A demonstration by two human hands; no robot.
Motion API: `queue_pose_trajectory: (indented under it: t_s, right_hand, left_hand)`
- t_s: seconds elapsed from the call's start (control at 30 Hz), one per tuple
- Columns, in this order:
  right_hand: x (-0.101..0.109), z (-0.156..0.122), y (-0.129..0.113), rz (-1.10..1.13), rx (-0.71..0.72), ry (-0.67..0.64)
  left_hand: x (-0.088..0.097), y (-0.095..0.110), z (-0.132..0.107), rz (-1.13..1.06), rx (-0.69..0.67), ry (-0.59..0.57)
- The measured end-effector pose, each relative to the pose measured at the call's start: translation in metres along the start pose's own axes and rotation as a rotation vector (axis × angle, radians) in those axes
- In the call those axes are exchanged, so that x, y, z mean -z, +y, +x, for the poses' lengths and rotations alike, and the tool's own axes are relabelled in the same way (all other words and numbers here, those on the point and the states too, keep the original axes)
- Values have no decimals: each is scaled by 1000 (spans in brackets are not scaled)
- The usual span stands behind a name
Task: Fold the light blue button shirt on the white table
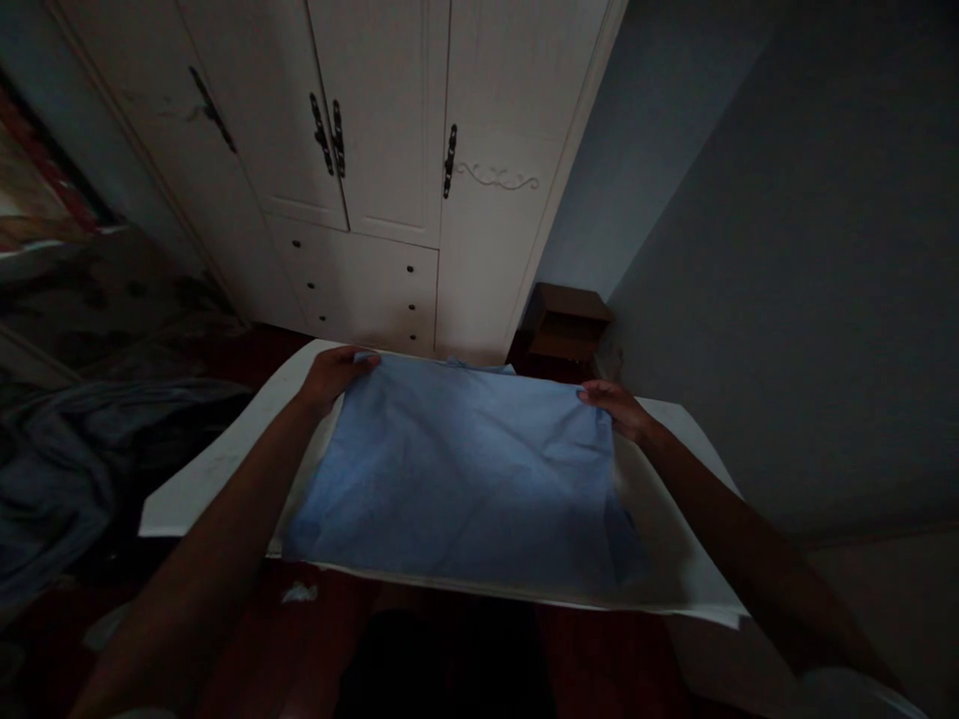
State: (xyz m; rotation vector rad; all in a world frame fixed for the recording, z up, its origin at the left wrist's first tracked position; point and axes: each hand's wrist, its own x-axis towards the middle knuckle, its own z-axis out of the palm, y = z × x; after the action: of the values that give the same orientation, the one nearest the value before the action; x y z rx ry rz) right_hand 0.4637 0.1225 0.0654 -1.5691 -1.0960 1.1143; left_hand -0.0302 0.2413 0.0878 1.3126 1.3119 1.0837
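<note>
A light blue cloth (pixel 472 469), perhaps a folded garment, is spread over a white table, its far edge raised between my two hands. My left hand (pixel 335 377) pinches the far left corner, thumb on top. At the far right corner my right hand (pixel 615 407) grips the same cloth, its fingers closed on the edge. A small fold of blue fabric shows behind the far edge, and the near part of the cloth lies close to the table's front edge. Under the cloth, a pale sheet covers part of the tabletop.
The white table (pixel 217 469) stands before a white wardrobe (pixel 382 110) with dark handles and drawers. A brown box-like cabinet (pixel 570 318) sits by the grey wall at right. Dark rumpled fabric (pixel 67 489) lies at left. A small white scrap (pixel 300 592) is on the reddish floor.
</note>
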Motion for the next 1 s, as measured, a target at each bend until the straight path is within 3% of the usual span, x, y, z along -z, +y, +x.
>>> queue_pose_trajectory:
  t_s: [0.13, 0.27, 0.4, 0.5, 0.8, 0.93, 1.0]
  right_hand:
    - [-9, 26, 13, 39, -54, 149]
    - [-17, 43, 23, -16, -58, 195]
    - [-4, 42, 18, -31, 48, 193]
    - [5, 41, 17, -18, 109, 222]
    - [-14, 62, 41, -179, -29, 318]
    - [-6, 60, 41, -175, -46, 319]
    - [0, 56, 41, -145, -53, 300]
  left_hand:
    - [-8, -12, 22, 183, -137, 185]
    - [-19, -23, 38, 463, -179, 154]
    - [-17, -14, 40, 454, -263, 147]
    - [-15, -7, 36, 404, -306, 206]
    - [-37, -34, 58, 548, -127, 202]
    - [-33, -27, 61, 574, -152, 177]
    - [-28, -20, 58, 527, -70, 172]
